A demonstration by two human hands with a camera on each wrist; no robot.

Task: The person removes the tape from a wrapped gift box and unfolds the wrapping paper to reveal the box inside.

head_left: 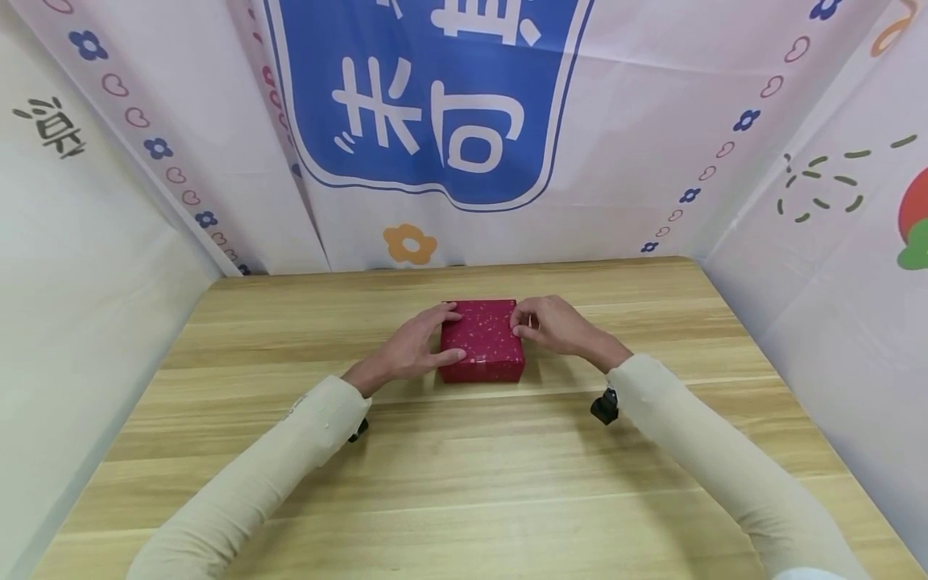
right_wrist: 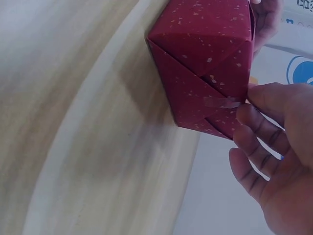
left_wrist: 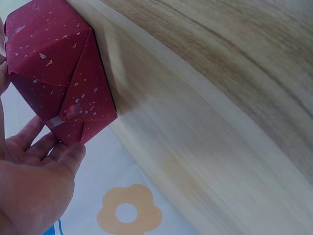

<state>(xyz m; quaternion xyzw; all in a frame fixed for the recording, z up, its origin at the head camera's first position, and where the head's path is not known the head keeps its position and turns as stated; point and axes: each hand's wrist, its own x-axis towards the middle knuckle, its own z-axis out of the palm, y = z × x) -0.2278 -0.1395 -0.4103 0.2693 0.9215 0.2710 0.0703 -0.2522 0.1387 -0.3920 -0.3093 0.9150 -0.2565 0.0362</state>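
A gift box wrapped in dark red speckled paper (head_left: 482,330) sits on the table, its ends folded into flaps. My left hand (head_left: 416,342) rests on its left side, fingers spread, thumb near the front top edge and fingertips toward the back. In the left wrist view, a strip of clear tape (left_wrist: 66,115) crosses the left end's folds. At the right end, my right hand (head_left: 554,324) has curled fingers, thumb and index finger pinching at the end of another clear tape strip (right_wrist: 220,102). The tape's far end is hidden by the fingertips.
The wooden tabletop (head_left: 464,483) extends around the box. Behind it hangs a printed white cloth backdrop (head_left: 616,217), with pale side walls (head_left: 80,266) left and right. A dark wrist device (head_left: 605,406) hangs below the right sleeve.
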